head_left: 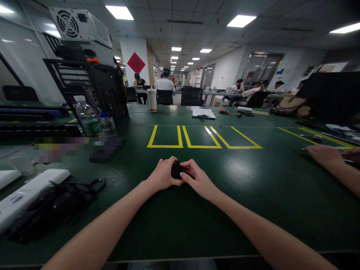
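A small black rounded object (pixel 176 170) is held between both hands, low over the dark green table (pixel 225 225); its exact kind does not show. My left hand (pixel 163 173) curls round its left side, with the thumb below and the fingers over the top. From the right, my right hand (pixel 198 177) pinches against it with thumb and fingertips. Beyond the hands, yellow tape outlines (pixel 165 146) mark the tabletop.
To the left lie a white power strip (pixel 36 191) and black cables (pixel 56 204). Behind them stand a water bottle (pixel 87 118) and a black computer frame (pixel 107 90). A clipboard (pixel 203 113), cup (pixel 152 100) and screwdriver (pixel 224 111) sit farther back. Another person's hand (pixel 324 154) works at right.
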### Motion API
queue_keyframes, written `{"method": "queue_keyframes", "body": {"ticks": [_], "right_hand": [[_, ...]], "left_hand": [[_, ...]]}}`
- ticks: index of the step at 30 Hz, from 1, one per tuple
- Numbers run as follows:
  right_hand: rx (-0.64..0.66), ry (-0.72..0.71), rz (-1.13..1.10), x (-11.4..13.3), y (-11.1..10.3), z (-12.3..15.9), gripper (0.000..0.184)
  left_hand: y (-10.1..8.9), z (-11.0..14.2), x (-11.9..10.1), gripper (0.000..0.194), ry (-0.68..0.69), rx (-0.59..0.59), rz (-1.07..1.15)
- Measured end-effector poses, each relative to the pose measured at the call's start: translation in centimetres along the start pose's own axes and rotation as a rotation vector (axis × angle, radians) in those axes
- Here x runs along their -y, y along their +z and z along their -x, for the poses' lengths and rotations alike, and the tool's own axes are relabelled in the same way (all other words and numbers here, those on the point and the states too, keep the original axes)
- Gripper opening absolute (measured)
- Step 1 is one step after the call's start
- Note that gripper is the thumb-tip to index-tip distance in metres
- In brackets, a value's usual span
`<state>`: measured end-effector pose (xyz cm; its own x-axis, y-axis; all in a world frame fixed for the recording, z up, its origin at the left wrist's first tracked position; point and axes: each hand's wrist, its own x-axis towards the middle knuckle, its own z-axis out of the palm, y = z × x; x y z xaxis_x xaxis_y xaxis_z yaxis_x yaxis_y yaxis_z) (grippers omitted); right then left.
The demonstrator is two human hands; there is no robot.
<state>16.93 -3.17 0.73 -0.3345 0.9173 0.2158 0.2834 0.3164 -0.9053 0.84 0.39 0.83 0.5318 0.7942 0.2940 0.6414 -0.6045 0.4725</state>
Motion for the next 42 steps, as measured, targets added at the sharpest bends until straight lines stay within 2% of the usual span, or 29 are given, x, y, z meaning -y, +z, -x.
{"method": "queue_keyframes", "body": {"ticks": [5, 11, 18, 29, 32, 34, 37, 39, 42], "right_hand": [[-0.004, 0.003, -0.02, 0.1, 0.0, 0.0, 0.017], [-0.022, 0.033, 0.009, -0.2, -0.1, -0.2, 0.034], [-0.006, 0.04, 0.004, 0.0, 0.0, 0.1, 0.02], [-0.005, 0.053, -0.016, 0.2, 0.1, 0.3, 0.019], [-0.07, 0.058, 0.028, -0.4, 0.0, 0.0, 0.02], [-0.162, 0.067, 0.096, -1.1, -0.4, -0.2, 0.024], [-0.286, 0.097, 0.104, -1.9, -1.2, -0.7, 0.03], [-0.25, 0.116, 0.035, -2.2, -1.3, -0.9, 0.029], [-0.115, 0.13, -0.131, -1.9, -0.9, -1.1, 0.029]], "left_hand": [[0.2, 0.0, 0.2, 0.054, 0.009, -0.012, 0.005], [0.2, 0.0, 0.3, 0.052, 0.041, -0.015, 0.003], [0.4, -0.1, 0.5, 0.054, 0.009, -0.011, -0.001], [-1.0, 0.3, -0.5, 0.054, -0.029, 0.066, 0.044], [-0.6, 0.1, -0.2, 0.057, -0.051, 0.065, 0.053], [-0.2, 0.0, 0.1, 0.06, -0.09, 0.031, 0.048], [0.2, -0.2, 0.5, 0.062, -0.13, 0.042, 0.064], [0.2, -0.2, 0.6, 0.061, -0.131, 0.048, 0.071], [0.1, -0.2, 0.4, 0.059, -0.115, 0.044, 0.064]]}}
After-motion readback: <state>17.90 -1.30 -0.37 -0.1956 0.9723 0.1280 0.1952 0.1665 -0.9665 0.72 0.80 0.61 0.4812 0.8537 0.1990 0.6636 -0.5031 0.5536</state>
